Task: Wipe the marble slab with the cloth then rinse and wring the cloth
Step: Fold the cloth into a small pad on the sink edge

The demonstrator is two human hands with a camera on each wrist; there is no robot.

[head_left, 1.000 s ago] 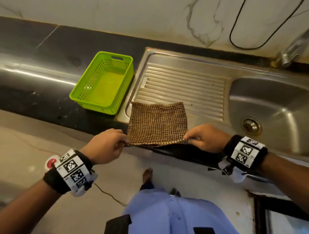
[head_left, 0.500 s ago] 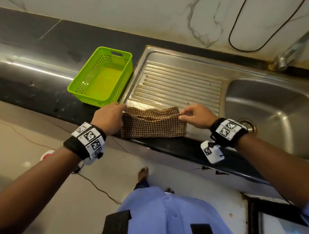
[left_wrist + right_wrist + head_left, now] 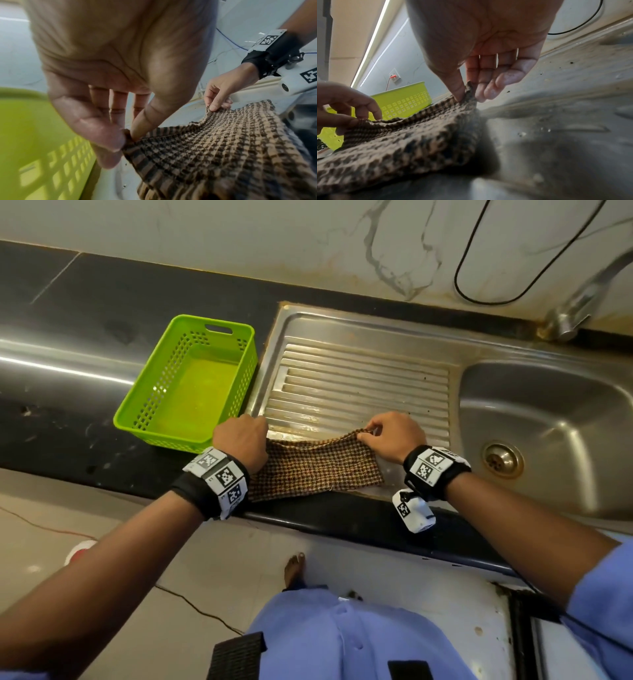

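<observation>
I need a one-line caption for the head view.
Both hands, left and right, pinch a checked cloth folded on the sink drainboard.

Both forearms are stretched forward over the counter's front edge. A far corner of the cloth (image 3: pixel 310 465) is pinched by the left hand (image 3: pixel 241 441) between thumb and forefinger; the other far corner is pinched likewise by the right hand (image 3: pixel 394 436).
</observation>
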